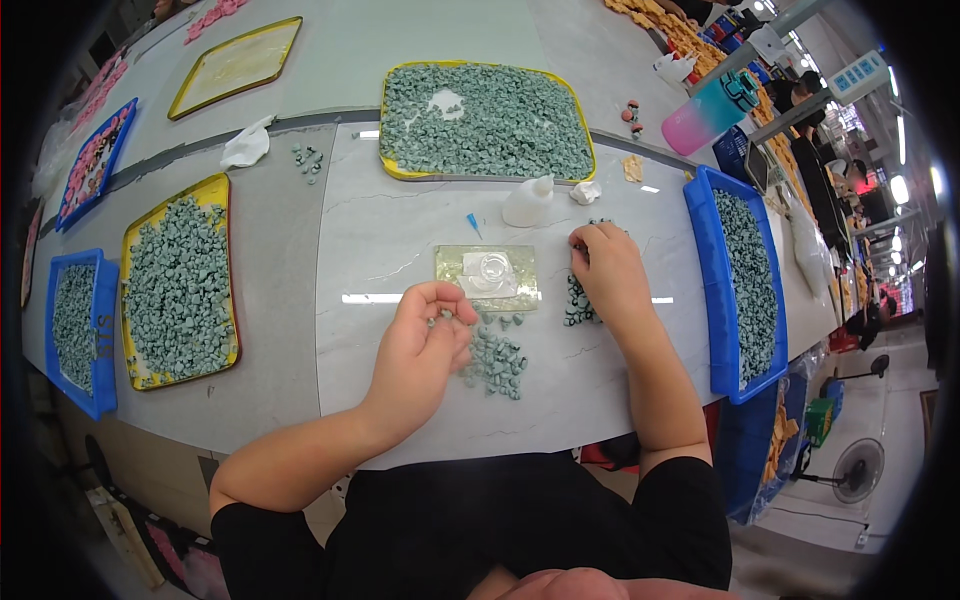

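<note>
My left hand [422,338] is raised over the table with its fingers curled. A small grey-green piece [434,319] shows between its thumb and fingers. Just right of that hand lies a loose heap of grey-green pieces [496,362]. My right hand [607,262] reaches down with fingertips pressed together at a second group of darker green pieces [578,302]; what it pinches is hidden. Between the hands sits a yellowish flat block [448,264], with a clear round dish [490,268] on it.
A white squeeze bottle [528,203], a blue nozzle tip [473,222] and crumpled tissue [585,193] stand beyond the block. Yellow-rimmed trays [384,130] of green pieces lie ahead and left. A blue bin [707,290] flanks the right, another [103,335] the far left. A pink-teal bottle [700,118] stands back right.
</note>
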`<state>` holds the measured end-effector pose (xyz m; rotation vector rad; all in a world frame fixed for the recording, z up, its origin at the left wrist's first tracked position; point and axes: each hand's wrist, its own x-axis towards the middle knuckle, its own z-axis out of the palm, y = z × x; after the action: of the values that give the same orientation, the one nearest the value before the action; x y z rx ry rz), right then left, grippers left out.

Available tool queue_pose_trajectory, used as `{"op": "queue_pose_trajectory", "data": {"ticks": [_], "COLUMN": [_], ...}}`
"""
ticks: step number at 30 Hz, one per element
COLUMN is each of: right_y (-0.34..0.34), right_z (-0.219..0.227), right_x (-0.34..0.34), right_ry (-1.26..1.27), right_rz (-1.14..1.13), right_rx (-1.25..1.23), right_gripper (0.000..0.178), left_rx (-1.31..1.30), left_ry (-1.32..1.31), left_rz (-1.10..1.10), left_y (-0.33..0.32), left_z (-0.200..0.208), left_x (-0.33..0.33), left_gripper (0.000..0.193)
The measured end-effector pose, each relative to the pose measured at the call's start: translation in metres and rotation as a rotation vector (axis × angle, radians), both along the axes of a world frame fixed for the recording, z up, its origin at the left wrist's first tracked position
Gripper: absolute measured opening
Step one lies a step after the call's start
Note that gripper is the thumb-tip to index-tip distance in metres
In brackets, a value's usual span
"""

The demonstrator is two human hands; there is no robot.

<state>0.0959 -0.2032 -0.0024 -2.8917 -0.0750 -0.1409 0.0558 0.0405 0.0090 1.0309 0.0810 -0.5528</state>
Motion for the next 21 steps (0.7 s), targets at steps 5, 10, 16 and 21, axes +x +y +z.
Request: {"op": "queue_pose_trajectory", "data": {"ticks": [5,10,16,21], "right_y": [0.008,0.036,0.057,0.058], "right_z": [0.005,0.024,0.033,0.025], "right_x": [-0.008,-0.027,-0.04,-0.044], "right_ry": [-0.006,-0.031,-0.245,-0.343], "right_rz": [-0.021,0.155,0.638,0.634], "right_rx": [0.287,0.46,0.478,0.517], "right_gripper": [0.017,0.016,0.03,0.029], "left_rx": [-0.037,0.006,0.09,0.135], "left_ry": [0.001,0.073,0.118,0.06], "left_rz": [0.04,-0.094,-0.245,-0.207], "left_y": [0.0,0.003,0.003,-0.002], "left_z": [-0.001,0.001,-0.008,0.0], "left_x": [0.002,0.003,-0.001,-0.001], "left_gripper": [0.021,0.016,0.025,0.03]}}
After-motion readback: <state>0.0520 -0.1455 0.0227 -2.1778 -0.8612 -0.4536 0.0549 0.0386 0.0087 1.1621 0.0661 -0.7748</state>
